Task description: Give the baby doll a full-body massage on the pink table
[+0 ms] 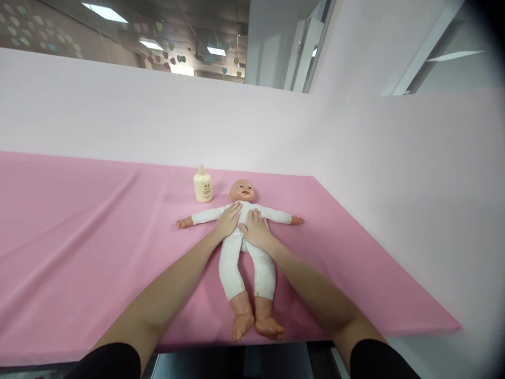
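Observation:
A baby doll [246, 258] with a white cloth body lies on its back, head away from me and bare feet near the table's front edge. Its arms stretch out to both sides. My left hand [229, 220] lies flat on the left side of its chest, fingers extended toward the shoulder. Lower on the right side of the torso rests my right hand [255, 228], palm down with the fingers slightly spread. Neither hand grips anything. Beyond the doll's left-side arm stands a pale yellow bottle [203, 187] with a closed top and a printed label.
Pink cloth [98, 237] covers the table, with creases on the left. A white wall [158, 116] rises behind it and another [394, 173] borders it on the right. A window [177, 37] is set above the back wall.

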A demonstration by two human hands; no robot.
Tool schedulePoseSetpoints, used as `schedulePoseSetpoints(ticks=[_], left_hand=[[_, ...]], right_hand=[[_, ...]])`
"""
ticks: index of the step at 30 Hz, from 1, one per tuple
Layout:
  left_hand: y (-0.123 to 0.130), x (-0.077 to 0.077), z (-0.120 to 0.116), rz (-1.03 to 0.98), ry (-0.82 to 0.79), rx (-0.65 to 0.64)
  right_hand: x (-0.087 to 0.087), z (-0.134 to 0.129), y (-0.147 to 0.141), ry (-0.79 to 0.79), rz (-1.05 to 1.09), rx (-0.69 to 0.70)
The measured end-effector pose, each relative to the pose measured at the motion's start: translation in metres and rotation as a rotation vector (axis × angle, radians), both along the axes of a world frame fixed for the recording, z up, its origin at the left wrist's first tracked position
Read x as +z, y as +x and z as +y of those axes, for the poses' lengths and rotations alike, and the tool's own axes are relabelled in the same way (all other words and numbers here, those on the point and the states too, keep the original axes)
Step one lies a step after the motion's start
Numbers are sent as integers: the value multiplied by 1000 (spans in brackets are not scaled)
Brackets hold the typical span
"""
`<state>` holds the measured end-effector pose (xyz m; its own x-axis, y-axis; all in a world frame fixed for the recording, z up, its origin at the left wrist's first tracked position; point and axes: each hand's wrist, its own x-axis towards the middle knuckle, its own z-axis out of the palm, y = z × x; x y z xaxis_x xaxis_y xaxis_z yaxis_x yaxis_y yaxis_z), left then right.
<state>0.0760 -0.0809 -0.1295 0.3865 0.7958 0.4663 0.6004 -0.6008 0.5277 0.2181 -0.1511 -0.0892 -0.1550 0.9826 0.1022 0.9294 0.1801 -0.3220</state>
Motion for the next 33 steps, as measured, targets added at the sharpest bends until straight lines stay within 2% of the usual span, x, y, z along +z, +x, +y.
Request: schedulePoseSetpoints(ticks=[8,12,18,24,26,29,31,33], left_hand=[[-2,3,-3,-13,-77,74],[-2,5,-5,-36,-101,90],[-1,4,-5,-44,-124,138],[-1,3,-4,-5,-147,221],[-2,7,-5,31,-112,164],[-3,20,-12,108,-37,-76],[-1,28,-19,143,10,-260],[5,32,-27,152,28,-365]], right_hand=[[5,4,12,40,61,459],[3,14,22,14,221,594],[5,19,30,-101,568,680],[1,21,36,-184,848,635],[-2,23,37,-166,936,558],[-1,24,37,19,990,419],[3,23,33,171,921,417],[7,21,29,255,757,494]])
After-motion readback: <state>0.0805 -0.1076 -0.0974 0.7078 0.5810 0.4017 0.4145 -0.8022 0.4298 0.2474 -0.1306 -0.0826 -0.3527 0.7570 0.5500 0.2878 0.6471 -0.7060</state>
